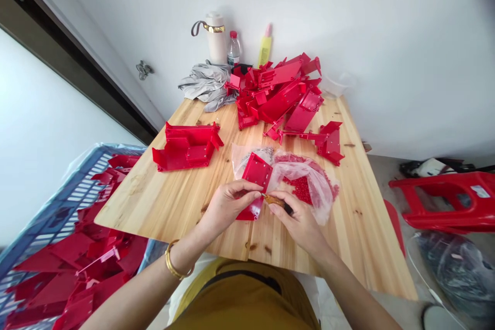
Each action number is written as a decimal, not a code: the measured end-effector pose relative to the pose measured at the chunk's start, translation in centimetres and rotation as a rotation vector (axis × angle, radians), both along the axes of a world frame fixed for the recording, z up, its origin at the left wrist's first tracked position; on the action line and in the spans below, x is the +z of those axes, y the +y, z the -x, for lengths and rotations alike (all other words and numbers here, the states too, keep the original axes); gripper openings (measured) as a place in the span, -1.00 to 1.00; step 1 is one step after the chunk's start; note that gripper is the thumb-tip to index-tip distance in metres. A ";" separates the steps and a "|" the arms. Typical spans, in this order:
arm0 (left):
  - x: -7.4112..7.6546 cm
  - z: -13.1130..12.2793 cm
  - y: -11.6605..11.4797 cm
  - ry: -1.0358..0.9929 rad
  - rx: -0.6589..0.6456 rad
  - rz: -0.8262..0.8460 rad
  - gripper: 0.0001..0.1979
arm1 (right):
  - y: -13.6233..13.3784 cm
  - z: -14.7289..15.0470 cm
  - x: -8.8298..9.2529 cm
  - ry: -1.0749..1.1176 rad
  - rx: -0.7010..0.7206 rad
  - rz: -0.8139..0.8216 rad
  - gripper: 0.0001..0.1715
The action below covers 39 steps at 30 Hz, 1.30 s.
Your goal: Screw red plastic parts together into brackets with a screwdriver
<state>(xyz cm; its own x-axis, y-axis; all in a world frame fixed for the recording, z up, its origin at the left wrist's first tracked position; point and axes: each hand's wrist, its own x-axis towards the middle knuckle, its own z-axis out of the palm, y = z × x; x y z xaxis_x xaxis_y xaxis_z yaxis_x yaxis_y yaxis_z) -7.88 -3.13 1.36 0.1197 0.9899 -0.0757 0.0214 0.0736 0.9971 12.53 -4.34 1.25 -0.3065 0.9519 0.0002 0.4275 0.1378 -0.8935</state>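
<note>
Right hand (297, 220) grips a brown tool (274, 200); left hand (228, 203) is pinched closed near its tip. Red part (257, 171), twelve o'clock from both, seems light, stiff: best held edgewise.

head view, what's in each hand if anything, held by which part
The right hand holds a short tool by its brown handle. The left hand is close to the tool's tip; what it pinches there, if anything, cannot be told.

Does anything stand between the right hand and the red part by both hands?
Yes: the brown-handled tool in the right hand, and the left hand, its fingertips at the tool's tip. Nothing else visible blocks the red part.
</note>
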 end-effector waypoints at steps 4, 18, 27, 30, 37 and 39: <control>0.3 -0.2 -0.2 -0.068 0.017 0.078 -0.79 | -0.2 0.0 -0.2 0.020 -0.011 -0.005 -0.75; -0.5 -0.7 -0.7 -0.247 0.136 0.183 -0.75 | -0.6 0.3 -0.8 0.092 -0.068 -0.022 -0.75; -0.9 -1.8 -1.1 -0.373 0.144 0.257 -0.72 | -0.7 1.9 -1.2 0.156 -0.129 0.006 -0.71; -0.9 -1.8 -1.3 -0.339 0.131 0.228 -0.72 | -0.8 2.2 -1.2 0.157 -0.134 0.000 -0.72; -0.6 0.2 -0.8 0.265 0.100 -0.413 -0.88 | -1.4 1.1 -0.1 0.044 -0.102 -0.115 -0.77; -0.6 0.9 -0.7 0.443 0.063 -0.614 -0.87 | -1.6 0.7 0.3 -0.006 -0.083 -0.186 -0.78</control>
